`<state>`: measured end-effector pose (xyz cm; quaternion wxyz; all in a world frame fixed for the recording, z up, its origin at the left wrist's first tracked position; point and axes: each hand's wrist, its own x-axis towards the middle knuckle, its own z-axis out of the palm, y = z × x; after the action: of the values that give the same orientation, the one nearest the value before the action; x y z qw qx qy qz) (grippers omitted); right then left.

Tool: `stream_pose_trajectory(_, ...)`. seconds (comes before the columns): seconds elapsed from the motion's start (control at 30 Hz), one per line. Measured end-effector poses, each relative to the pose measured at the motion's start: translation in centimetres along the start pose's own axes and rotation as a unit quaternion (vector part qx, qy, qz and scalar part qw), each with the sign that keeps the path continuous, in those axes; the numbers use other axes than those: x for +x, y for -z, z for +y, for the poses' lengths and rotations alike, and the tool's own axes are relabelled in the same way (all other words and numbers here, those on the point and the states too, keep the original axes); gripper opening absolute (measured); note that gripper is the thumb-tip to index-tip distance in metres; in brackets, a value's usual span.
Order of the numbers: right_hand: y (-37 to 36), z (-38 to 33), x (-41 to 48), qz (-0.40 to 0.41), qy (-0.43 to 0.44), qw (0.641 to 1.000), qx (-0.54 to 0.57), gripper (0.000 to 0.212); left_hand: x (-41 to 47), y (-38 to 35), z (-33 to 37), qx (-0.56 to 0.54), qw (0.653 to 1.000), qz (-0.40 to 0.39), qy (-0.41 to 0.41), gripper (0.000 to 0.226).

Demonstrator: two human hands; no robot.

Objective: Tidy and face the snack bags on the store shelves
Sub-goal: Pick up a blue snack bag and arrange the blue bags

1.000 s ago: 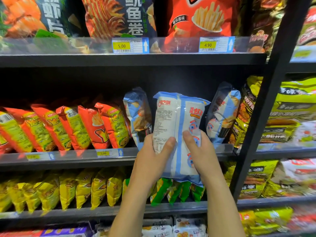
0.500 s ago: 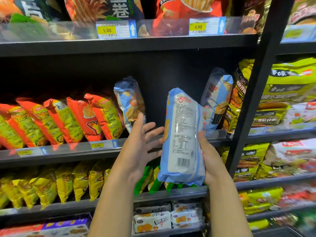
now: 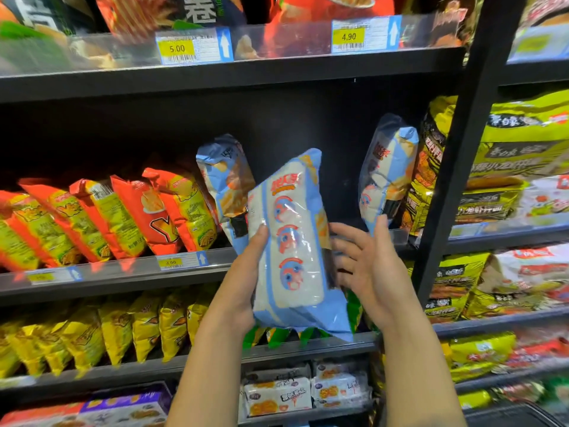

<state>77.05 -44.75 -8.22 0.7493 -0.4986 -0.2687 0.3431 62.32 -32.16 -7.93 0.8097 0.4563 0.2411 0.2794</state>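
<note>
On the far left, a row of orange-and-yellow crinkled snack bags (image 3: 123,217) leans to the left on the black metal middle shelf (image 3: 101,282), above a white-and-yellow price label reading 3.00 (image 3: 181,261). One shelf lower stands a row of bright yellow foil bags (image 3: 92,334). To the right of the orange row, a blue-and-white bag with an orange picture (image 3: 224,180) stands upright on the middle shelf, at the left side of a dark gap. The left hand (image 3: 243,285) grasps the light-blue and white snack bag (image 3: 292,241) by its left edge, thumb on the front and fingers hidden behind. This bag is held off the shelf, near the camera and in front of the gap, its top tilted to the right and its printed front with three round cartoon faces turned to the viewer. Just beside its right edge, the right hand (image 3: 366,272) is released, fingers spread; whether they touch the bag I cannot tell. Its thumb points up in front of the lower corner of a second blue-and-white bag (image 3: 388,167), which stands at the right side of the gap. Right of that, a black upright post (image 3: 446,180) divides the bays, and beyond it lie large yellow-green packets (image 3: 523,143).
</note>
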Motion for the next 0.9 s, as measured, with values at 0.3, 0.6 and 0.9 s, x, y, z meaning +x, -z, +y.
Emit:
stream_pose_trajectory(0.3,0.3,-0.2,0.0,-0.053,0.043,0.994,-0.088,0.081,1.1,-0.4,-1.1,-0.019,0.999,-0.012,-0.043,0.066)
stream_pose_trajectory(0.6,1.9,1.1,0.4,-0.058,0.096,0.971,-0.209,0.047,1.1,0.7,-1.6,0.258,0.941,-0.063,-0.211,0.064)
stream_pose_trajectory(0.9,4.2,1.1,0.1,-0.085,0.101,0.945,-0.299,0.041,0.9,2.2,-1.5,0.393,0.879,-0.033,-0.267,0.073)
